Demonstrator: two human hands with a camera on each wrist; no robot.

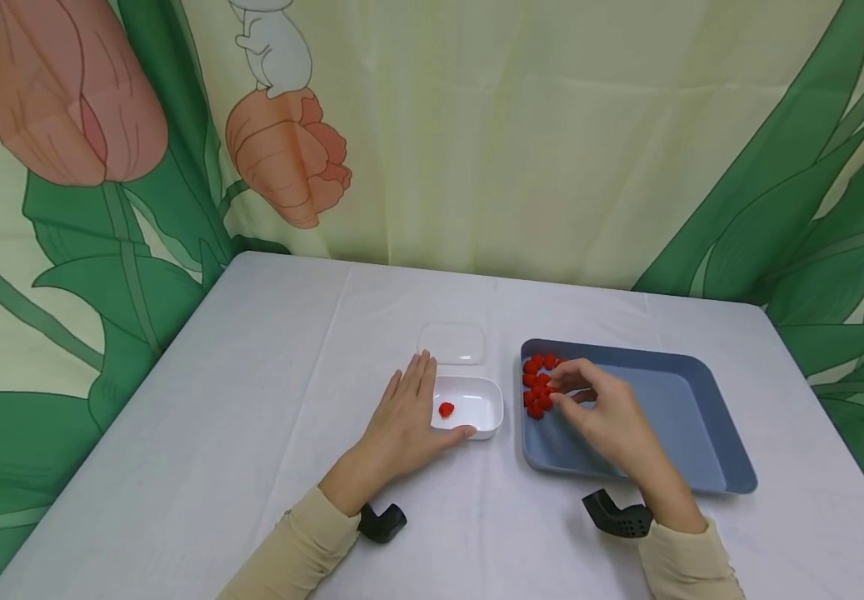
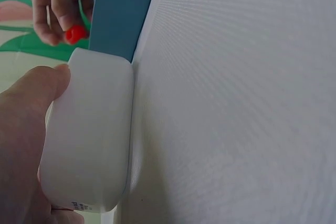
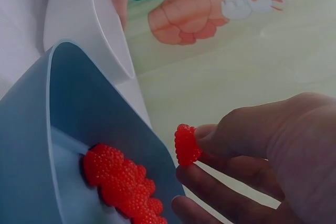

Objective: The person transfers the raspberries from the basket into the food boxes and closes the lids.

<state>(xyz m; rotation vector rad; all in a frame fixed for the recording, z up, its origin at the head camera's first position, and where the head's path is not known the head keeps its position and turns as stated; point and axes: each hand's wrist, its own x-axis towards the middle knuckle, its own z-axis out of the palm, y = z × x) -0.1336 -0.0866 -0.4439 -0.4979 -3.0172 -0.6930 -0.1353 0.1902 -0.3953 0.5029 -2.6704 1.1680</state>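
My left hand [image 1: 404, 417] rests against the left side of a small white box [image 1: 487, 429], fingers straight, thumb along its near rim. In the left wrist view the thumb touches the top edge of the box wall. One red raspberry [image 1: 446, 409] lies inside the box. Between thumb and fingertips, my right hand [image 1: 606, 412] pinches another raspberry [image 3: 186, 144] above the left part of a blue-grey tray [image 1: 671, 417]. Below that hand, several red raspberries [image 3: 118, 177] sit clustered along the tray's left wall.
A clear lid [image 1: 451, 343] lies flat just beyond the white box. Both stand on a table with a white cloth [image 1: 252, 400]. A printed curtain [image 1: 491, 150] hangs behind the table's far edge. The tray's raised wall stands to the right of the box.
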